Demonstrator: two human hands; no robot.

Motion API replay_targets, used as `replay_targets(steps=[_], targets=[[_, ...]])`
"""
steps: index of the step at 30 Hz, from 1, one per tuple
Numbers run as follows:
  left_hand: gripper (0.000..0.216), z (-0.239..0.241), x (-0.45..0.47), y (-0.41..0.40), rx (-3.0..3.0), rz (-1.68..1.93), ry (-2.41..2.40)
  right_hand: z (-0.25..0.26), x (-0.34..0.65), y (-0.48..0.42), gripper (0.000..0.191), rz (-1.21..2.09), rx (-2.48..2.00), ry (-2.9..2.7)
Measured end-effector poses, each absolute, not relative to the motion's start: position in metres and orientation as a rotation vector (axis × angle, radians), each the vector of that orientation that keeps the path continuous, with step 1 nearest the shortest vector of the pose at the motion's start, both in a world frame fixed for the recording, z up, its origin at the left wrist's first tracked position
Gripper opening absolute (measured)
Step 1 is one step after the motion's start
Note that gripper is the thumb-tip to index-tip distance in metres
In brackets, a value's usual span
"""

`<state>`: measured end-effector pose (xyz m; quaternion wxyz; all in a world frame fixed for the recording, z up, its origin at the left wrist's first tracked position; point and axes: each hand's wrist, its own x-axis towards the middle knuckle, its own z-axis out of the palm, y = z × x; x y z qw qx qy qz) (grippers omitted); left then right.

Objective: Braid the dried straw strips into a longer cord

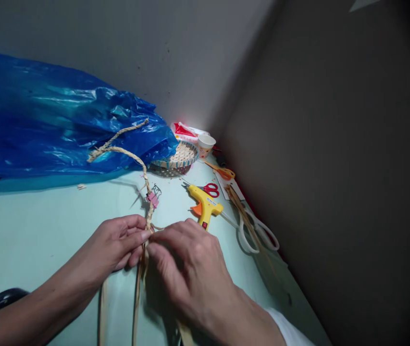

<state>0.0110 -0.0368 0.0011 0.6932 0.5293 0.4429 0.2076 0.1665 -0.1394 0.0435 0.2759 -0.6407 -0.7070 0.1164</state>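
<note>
Left hand pinches a braided cord, pink clip just beyond, the right hand alongside, its grip unclear

A plain grey back wall with a few dark specks meets a brownish side wall at a shadowed corner beyond a pale mint-green table, all dimly lit and darkest toward the far right.

Cord, one: straw-coloured, twisted. I see its far length bent sharply back, its middle curving down my view, and its near end parting into loose strips.
</note>
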Motion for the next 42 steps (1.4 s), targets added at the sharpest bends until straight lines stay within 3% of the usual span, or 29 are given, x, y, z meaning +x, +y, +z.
replay_targets(steps=[6, 18, 25, 33, 42], targets=[[0.034, 0.013, 0.014, -0.044, 1.212, 0.499, 0.989, 0.044, 0.164, -0.133, 0.024, 0.679, -1.990, -1.781], [0.040, 0.021, 0.022, -0.050, 1.267, 0.515, 1.125, 0.029, 0.153, -0.136, 0.006, 0.049, -1.994, -2.120], [0.034, 0.019, 0.018, -0.052, 1.233, 0.541, 1.061, 0.042, 0.152, -0.135, 0.027, 0.287, -2.080, -2.279], [0.038, 0.024, 0.022, -0.053, 1.101, 0.585, 1.169, 0.040, 0.159, -0.137, 0.013, 0.309, -1.970, -2.054], [0.030, 0.023, 0.020, -0.047, 1.124, 0.527, 1.123, 0.043, 0.144, -0.140, 0.012, -0.075, -1.985, -2.204]])
